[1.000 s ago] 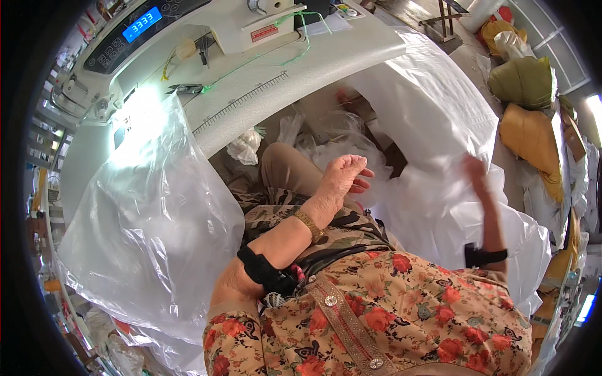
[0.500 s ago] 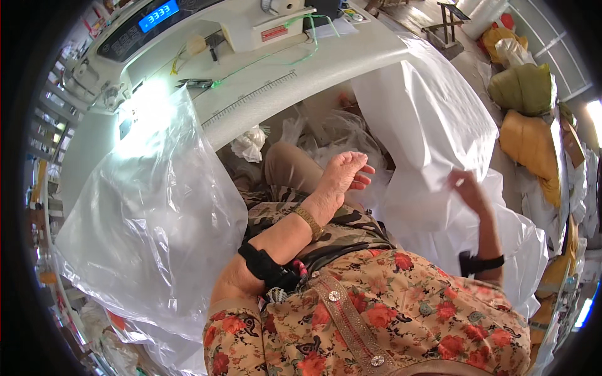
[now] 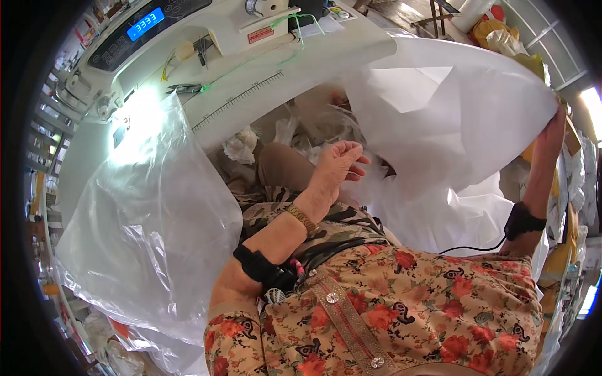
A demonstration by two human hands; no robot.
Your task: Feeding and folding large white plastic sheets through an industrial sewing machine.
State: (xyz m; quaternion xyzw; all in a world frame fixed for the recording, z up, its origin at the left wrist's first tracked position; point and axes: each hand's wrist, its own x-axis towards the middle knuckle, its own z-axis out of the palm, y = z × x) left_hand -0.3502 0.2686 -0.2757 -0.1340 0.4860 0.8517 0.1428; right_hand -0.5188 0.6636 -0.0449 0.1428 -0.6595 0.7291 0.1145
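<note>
Your right hand (image 3: 552, 128) grips the white sheet (image 3: 495, 119) by its outer edge, well out right, the sheet spreading toward the surface's (image 3: 326, 62) right end. Your left hand (image 3: 338, 164), half-open, has room before the front edge; clear plastic (image 3: 157, 213) covers that edge further left.

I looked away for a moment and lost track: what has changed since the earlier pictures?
The right hand has moved outward to the right and forward, and now appears to hold the edge of the white sheet, which it has lifted and spread that way. The left hand stays loosely curled over the lap; the clear plastic still hangs at the left.
</note>
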